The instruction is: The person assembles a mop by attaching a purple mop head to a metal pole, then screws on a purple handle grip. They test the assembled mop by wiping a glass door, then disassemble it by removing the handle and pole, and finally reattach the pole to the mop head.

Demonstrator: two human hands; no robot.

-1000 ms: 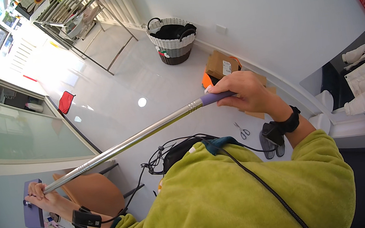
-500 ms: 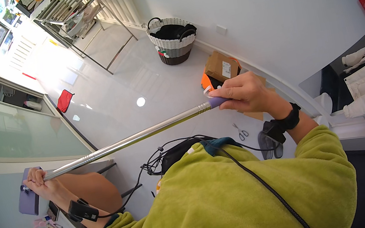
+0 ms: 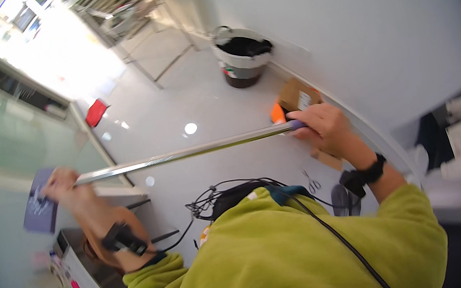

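Note:
A mop with a silver pole (image 3: 195, 151) is held up crosswise in front of me, nearly level. My left hand (image 3: 69, 186) is closed round the pole's left end, beside the flat purple mop head (image 3: 36, 219). The left hand and the head are smeared by motion. At the other end, my right hand (image 3: 327, 129) is wrapped round the purple grip (image 3: 297, 125). A black device is strapped to each of my wrists.
A wicker basket (image 3: 245, 67) with dark cloth and a cardboard box (image 3: 295, 95) stand along the wall. Scissors (image 3: 312, 182), a grey slipper (image 3: 344, 198), black cables (image 3: 204, 204) and a red item (image 3: 96, 113) lie on the floor. A drying rack (image 3: 143, 73) stands farther off.
My left hand has risen with the mop head, bringing the pole closer to level. The right hand has shifted slightly right and down. The view has turned a little.

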